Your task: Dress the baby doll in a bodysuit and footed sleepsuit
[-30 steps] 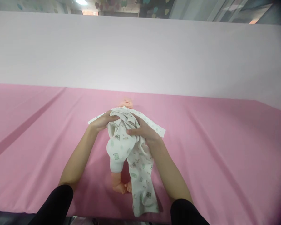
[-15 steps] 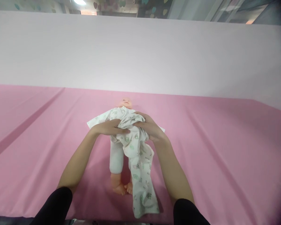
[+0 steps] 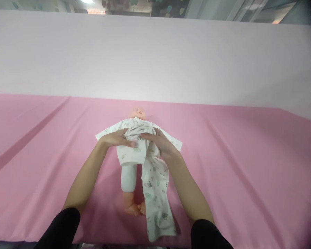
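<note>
A baby doll lies on its back on the pink sheet, head away from me and bare feet toward me. It wears a white printed romper, bunched at the belly, with one empty leg trailing toward the near edge. My left hand pinches the bunched cloth at the doll's waist on the left side. My right hand grips the same bunch from the right. The doll's arms are hidden under the spread sleeves.
A plain white wall panel rises behind the pink surface. A long fold runs diagonally across the sheet at the left. The near edge of the surface lies just below the doll's feet.
Both hands have shifted the bunched romper fabric down over the doll's belly and left thigh; the cloth lies flatter now. The doll itself has stayed in place.
</note>
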Demonstrator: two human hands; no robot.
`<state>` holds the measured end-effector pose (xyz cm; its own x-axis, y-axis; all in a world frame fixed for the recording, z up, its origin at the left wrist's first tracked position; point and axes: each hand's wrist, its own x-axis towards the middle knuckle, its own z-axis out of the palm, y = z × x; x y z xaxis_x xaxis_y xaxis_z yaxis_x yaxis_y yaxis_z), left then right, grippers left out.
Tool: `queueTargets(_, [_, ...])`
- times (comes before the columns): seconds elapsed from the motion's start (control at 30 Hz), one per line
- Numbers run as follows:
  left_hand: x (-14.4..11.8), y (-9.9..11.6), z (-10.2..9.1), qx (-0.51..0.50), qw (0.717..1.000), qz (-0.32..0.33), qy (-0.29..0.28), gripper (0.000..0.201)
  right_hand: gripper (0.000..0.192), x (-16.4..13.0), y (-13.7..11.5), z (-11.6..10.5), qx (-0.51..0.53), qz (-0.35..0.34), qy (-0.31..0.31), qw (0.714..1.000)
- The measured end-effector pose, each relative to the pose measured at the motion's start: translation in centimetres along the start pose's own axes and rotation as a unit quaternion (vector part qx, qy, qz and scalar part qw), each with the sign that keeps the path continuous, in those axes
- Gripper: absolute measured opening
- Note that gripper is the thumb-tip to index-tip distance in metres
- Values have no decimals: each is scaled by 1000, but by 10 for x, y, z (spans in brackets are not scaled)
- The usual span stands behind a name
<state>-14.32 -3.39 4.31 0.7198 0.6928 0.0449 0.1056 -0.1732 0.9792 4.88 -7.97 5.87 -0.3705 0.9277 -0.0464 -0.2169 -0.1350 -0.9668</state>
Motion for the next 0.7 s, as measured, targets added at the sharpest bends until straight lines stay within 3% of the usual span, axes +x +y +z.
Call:
queueTargets(0.07, [1,2,0,-28,1000,-3,-3,59,35,1,0,2,19,7,0,1000])
queueTargets(0.17, [5,2,-1,-118,990,21,71,46,40,0,1,5,18,0,-15,1000])
queueTargets(0.23, [6,0,0,-170,980,33,101,41,46,-2,1,7,-16,9,-45,999])
queueTargets(0.37, [5,2,9,-226,968,45,95,44,43,-6,-2,8,-134,52,-110,983])
queueTargets(0.43, [3,6,17,-227,969,50,84,48,40,-9,-3,7,-151,54,-126,979])
queueTargets(0.6, [3,2,27,-145,988,37,44,46,16,-13,-3,3,-32,35,-149,988])
queueTargets(0.7, [4,-10,30,-82,996,10,45,47,21,-14,0,4,27,28,-151,988])
